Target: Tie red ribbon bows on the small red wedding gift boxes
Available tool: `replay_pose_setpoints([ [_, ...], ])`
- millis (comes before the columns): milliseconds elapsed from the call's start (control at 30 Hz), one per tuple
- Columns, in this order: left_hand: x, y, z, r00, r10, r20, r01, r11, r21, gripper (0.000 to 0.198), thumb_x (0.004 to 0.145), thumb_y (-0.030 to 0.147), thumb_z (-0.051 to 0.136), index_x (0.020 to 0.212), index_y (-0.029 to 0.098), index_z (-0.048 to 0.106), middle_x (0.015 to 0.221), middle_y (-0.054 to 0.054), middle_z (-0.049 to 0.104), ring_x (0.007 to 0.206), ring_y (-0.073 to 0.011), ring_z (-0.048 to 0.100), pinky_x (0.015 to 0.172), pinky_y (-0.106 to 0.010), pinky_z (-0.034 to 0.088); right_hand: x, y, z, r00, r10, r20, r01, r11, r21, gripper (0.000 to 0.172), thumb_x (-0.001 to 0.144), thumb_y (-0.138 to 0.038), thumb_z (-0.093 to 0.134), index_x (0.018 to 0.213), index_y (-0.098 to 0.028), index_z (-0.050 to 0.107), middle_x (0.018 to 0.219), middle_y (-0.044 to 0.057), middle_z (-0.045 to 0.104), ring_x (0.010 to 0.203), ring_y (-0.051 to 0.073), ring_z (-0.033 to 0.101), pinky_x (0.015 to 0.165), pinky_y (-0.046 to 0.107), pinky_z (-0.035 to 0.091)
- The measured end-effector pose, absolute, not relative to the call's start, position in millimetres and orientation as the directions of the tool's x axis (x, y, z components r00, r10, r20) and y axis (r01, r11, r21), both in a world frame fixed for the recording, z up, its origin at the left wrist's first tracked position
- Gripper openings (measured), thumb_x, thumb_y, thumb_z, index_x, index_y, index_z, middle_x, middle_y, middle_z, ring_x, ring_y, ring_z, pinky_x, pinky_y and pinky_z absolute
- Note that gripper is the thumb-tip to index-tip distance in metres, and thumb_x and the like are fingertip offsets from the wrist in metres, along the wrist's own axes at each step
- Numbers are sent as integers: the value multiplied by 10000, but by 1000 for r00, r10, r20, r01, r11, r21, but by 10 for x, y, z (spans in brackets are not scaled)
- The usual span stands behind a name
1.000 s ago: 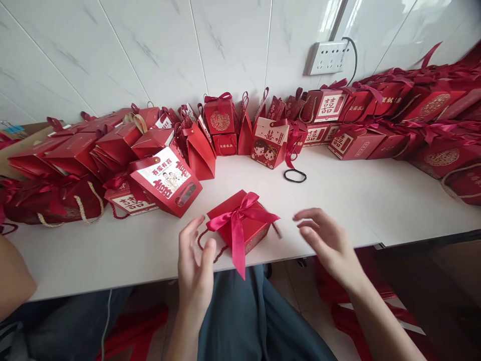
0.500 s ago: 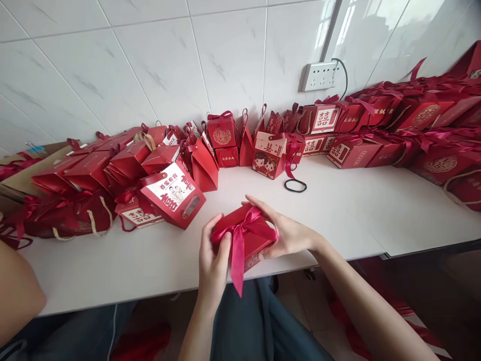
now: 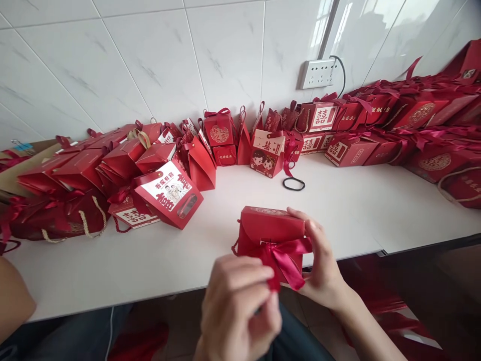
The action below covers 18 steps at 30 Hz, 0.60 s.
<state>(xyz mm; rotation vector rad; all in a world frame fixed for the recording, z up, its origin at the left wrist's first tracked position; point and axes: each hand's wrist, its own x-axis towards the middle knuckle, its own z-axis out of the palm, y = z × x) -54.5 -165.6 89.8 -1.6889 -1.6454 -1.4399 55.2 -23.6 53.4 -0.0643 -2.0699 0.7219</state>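
A small red gift box [image 3: 272, 225] is tilted up at the front edge of the white table, its flap side facing me. A shiny crimson ribbon [image 3: 287, 260] is tied in a bow on its front. My right hand [image 3: 323, 265] grips the box around its right side, fingers behind and thumb low. My left hand [image 3: 240, 306], slightly blurred, pinches a loose end of the ribbon in front of the box. Part of the bow is hidden behind the left fingers. On the box's left side a thin red cord sticks out.
Rows of red gift boxes [image 3: 353, 150] line the tiled wall, left to right. A black elastic band [image 3: 293, 184] lies on the table [image 3: 338, 205]. Another person's arm [image 3: 15, 291] rests at the left edge. A power strip [image 3: 319, 74] is fixed to the wall.
The box has turned and tipped so its bow faces me lower down, shifting right. My left hand has left the box's side and come nearer, now pulling at the ribbon end.
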Motion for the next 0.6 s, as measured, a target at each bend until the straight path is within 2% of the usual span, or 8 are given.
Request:
replay_pose_setpoints([
  [67,-425,-1639,947,-28,538,843,943,-265,201,156,775,118,617,902,177,549,812,-44,706,833,-169,660,765,-320,545,571,-259,526,-524,317,790,-231,841,-490,971,758,-36,633,1494,-316,66,1444,139,297,1327,301,355,1014,521,425],
  [133,-358,-1635,969,47,555,831,959,-259,119,132,787,157,617,897,190,551,800,-36,725,817,-166,676,775,-321,546,594,-267,522,-498,330,802,-227,843,-488,983,743,-27,637,1493,-316,71,1437,139,311,1316,316,366,1000,543,429],
  [200,-363,-1644,966,4,551,834,958,-241,155,141,789,169,608,906,212,541,809,-33,719,833,-181,673,778,-346,545,636,-258,530,-484,345,804,-213,845,-490,1005,728,-47,666,1493,-313,72,1436,142,314,1314,331,365,993,559,432],
  [267,-439,-1637,942,-159,469,869,953,-155,258,159,776,129,598,889,222,536,816,-39,684,833,-191,651,740,-349,539,717,-228,553,-474,340,812,-179,866,-467,1019,717,-56,686,1494,-309,77,1441,140,311,1316,331,363,995,555,437],
  [333,-553,-1579,897,-352,413,840,915,-37,402,143,784,90,573,840,215,534,825,-44,641,816,-180,625,703,-317,522,857,-174,587,-468,309,828,-128,903,-409,1027,708,-58,699,1495,-300,85,1447,136,309,1315,323,369,1005,540,439],
  [400,-648,-1454,831,-439,475,762,874,30,485,105,818,103,552,807,205,529,828,-45,622,801,-169,615,694,-292,510,1064,-97,627,-471,278,837,-67,935,-348,1019,710,-55,700,1495,-301,100,1450,127,316,1312,314,380,1011,527,444],
  [500,-643,-1180,693,-323,654,684,897,-18,441,69,852,157,527,804,207,531,855,-49,635,850,-187,624,731,-310,514,1494,36,716,-461,363,810,44,921,-388,1012,711,-116,725,1483,-364,120,1450,110,328,1295,328,409,976,539,474],
  [600,-456,-884,511,-141,747,649,931,-123,344,78,868,191,495,826,217,555,977,-63,654,991,-220,620,796,-347,519,2038,136,908,-296,590,751,220,808,-547,998,695,-348,764,1467,-417,136,1440,107,340,1242,378,460,902,578,509],
])
